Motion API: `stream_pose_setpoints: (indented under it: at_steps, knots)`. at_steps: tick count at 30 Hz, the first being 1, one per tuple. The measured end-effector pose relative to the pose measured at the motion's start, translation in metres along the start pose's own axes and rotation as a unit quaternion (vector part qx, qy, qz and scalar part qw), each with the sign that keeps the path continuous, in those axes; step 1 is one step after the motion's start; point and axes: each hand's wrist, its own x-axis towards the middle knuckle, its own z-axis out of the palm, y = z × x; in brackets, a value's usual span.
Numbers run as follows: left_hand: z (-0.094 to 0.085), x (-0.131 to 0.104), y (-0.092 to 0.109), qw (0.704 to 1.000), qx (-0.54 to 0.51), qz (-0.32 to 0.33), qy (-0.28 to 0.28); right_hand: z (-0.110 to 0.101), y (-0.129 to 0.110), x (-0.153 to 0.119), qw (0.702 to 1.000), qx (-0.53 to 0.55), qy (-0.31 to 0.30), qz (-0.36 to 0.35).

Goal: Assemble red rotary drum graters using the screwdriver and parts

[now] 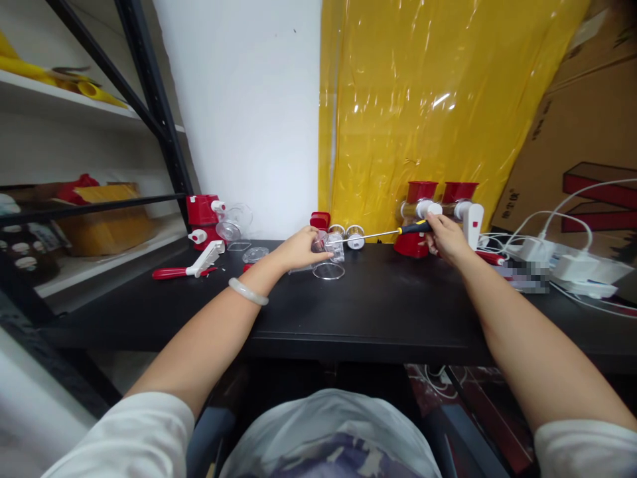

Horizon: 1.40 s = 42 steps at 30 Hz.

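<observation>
My right hand (446, 239) is closed around the dark-and-yellow handle of a screwdriver (381, 234), whose long shaft points left. The screwdriver's tip reaches a clear plastic part (336, 249), and I cannot tell exactly where it touches. My left hand (306, 248) grips that clear part, thumb along its front. Below it a clear ring (328, 271) lies on the black table (343, 318). Two round metal-and-white drums (355, 238) stand just behind, close to a small red piece (320, 220).
At right stand two red-and-white grater-like machines (415, 245), near white chargers and cables (572, 262). At left are a red body (203, 219), a clear cover (236, 221) and a red-and-white crank handle (192, 267). A black shelf frame (154, 99) rises on the left.
</observation>
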Motion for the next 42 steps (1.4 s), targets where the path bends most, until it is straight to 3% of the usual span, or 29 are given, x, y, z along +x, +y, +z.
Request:
stream_pose_setpoints:
  at_steps: [6,13,17,20,27,31,35,42]
  knots:
    - [0.001,0.0,-0.001,1.0,0.005,0.005,0.005,0.004,-0.005,0.0,0.991,0.113,-0.028,0.062]
    - [0.0,0.0,0.0,1.0,0.008,0.004,0.006,-0.005,0.005,0.004,0.998,-0.006,-0.014,0.055]
    - [0.001,0.0,-0.001,1.0,0.011,0.003,0.003,-0.003,0.006,0.006,0.993,0.055,-0.031,0.098]
    - [0.001,0.001,-0.002,1.0,0.006,0.004,0.004,-0.001,0.003,0.004,0.993,0.085,-0.037,0.069]
    - [0.001,0.0,-0.002,1.0,0.002,0.007,0.007,-0.003,0.002,0.001,0.999,-0.01,-0.014,0.031]
    - [0.0,0.0,-0.001,1.0,0.007,0.006,0.005,0.0,-0.002,0.0,0.991,0.066,-0.037,0.109]
    - [0.0,0.0,-0.001,1.0,0.007,0.006,-0.002,0.002,-0.006,-0.002,0.989,0.114,-0.042,0.088]
    - [0.0,0.0,-0.001,1.0,0.0,0.001,0.008,-0.002,0.003,0.003,0.999,-0.01,-0.017,0.046]
